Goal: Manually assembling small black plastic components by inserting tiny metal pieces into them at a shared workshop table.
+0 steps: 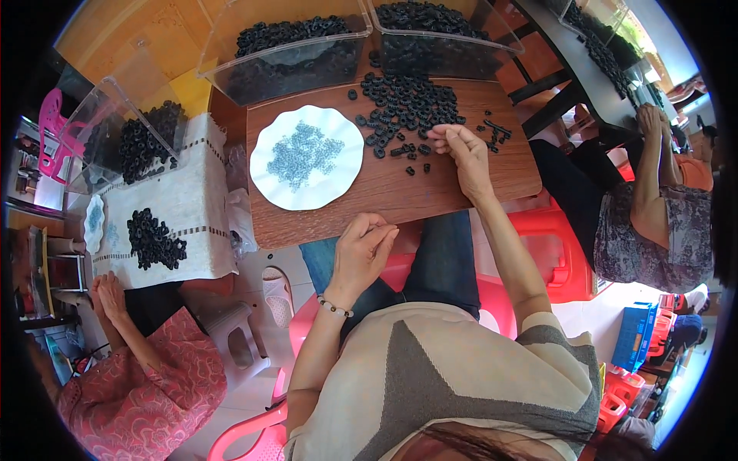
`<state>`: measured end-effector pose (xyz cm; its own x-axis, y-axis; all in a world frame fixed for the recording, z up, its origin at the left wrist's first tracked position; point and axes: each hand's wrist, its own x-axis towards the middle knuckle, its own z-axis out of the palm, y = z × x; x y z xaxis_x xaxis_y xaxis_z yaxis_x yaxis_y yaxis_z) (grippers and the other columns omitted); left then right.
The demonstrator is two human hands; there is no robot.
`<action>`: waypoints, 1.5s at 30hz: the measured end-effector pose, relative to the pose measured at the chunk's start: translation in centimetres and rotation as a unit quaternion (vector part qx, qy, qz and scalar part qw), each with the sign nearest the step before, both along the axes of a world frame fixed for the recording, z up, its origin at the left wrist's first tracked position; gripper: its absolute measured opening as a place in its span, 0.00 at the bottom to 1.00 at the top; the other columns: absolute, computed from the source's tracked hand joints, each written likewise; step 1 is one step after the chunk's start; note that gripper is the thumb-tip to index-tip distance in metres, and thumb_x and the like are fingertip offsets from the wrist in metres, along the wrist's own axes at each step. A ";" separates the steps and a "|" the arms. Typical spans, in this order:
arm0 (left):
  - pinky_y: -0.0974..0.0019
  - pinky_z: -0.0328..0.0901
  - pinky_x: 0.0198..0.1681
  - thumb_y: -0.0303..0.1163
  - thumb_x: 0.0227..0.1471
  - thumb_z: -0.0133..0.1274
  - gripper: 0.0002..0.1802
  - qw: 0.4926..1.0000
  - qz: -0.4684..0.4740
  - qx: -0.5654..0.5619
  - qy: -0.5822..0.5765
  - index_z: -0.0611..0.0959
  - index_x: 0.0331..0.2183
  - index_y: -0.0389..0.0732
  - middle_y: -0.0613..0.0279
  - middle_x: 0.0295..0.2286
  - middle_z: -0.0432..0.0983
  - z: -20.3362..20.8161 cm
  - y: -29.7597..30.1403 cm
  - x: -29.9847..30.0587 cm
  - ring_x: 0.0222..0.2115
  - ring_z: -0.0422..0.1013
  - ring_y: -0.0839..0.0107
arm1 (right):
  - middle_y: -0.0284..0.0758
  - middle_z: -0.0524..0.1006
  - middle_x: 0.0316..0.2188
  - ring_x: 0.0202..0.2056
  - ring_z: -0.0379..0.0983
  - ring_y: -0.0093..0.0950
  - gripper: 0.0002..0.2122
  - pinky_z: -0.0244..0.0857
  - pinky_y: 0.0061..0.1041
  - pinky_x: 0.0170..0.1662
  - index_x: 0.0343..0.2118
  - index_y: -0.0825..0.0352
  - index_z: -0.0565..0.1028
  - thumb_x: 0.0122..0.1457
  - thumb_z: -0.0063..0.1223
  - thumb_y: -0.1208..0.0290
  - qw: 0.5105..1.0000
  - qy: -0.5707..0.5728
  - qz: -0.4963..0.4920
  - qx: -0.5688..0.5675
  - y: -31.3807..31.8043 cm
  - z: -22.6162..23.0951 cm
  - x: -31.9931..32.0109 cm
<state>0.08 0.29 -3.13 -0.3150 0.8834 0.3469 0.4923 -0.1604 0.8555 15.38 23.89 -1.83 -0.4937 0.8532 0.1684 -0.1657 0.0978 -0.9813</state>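
My left hand (363, 257) is at the table's near edge, thumb and fingers pressed together; anything between them is too small or hidden to make out. Over the right part of the brown wooden table (346, 219), my right hand (467, 160) pinches its thumb and fingertips together beside a pile of small black ring-shaped parts (407, 104). What it holds, if anything, I cannot make out. Left of the pile stands a white scalloped plate (267, 188) with many tiny clear bluish pieces (304, 156) spread on it. Small black scraps (496, 137) lie right of my right hand.
Two clear bins, one left (288, 77) and one right (438, 54), hold black parts at the table's far side. At left a person in red (154, 376) sits by a cloth-covered table (204, 246) with more parts; another person (653, 230) works at right. A red stool (553, 246) stands nearby.
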 end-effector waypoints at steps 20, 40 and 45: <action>0.62 0.71 0.37 0.26 0.53 0.63 0.06 0.997 0.005 0.063 0.044 0.87 0.34 0.36 0.57 0.35 0.76 -0.5 -0.4 -0.3 0.33 0.76 0.61 | 0.33 0.83 0.37 0.36 0.75 0.17 0.19 0.71 0.17 0.43 0.47 0.71 0.80 0.71 0.45 0.59 0.918 -0.189 0.188 0.293 8.8 17.8 -20.1; 0.58 0.70 0.42 0.28 0.54 0.61 0.06 0.999 -0.006 0.052 -0.004 0.84 0.31 0.35 0.57 0.34 0.73 -0.6 -0.6 -0.7 0.37 0.74 0.57 | 0.40 0.78 0.56 0.55 0.74 0.30 0.30 0.66 0.28 0.58 0.53 0.69 0.79 0.68 0.32 0.49 0.676 -0.611 0.406 0.068 13.3 12.9 -31.7; 0.58 0.70 0.42 0.28 0.54 0.61 0.06 0.998 -0.015 0.057 -0.004 0.84 0.31 0.35 0.58 0.34 0.73 -0.6 -0.6 -0.6 0.37 0.74 0.58 | 0.42 0.68 0.65 0.65 0.64 0.32 0.32 0.57 0.29 0.65 0.62 0.69 0.72 0.66 0.32 0.48 0.638 -0.627 0.445 0.032 14.9 12.0 -32.1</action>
<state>-0.52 -0.30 -3.69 -0.2925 0.8471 0.4436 0.4793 -0.2716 0.8346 -16.68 38.76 10.17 -0.5590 0.1520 -0.8151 0.7282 0.5602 -0.3949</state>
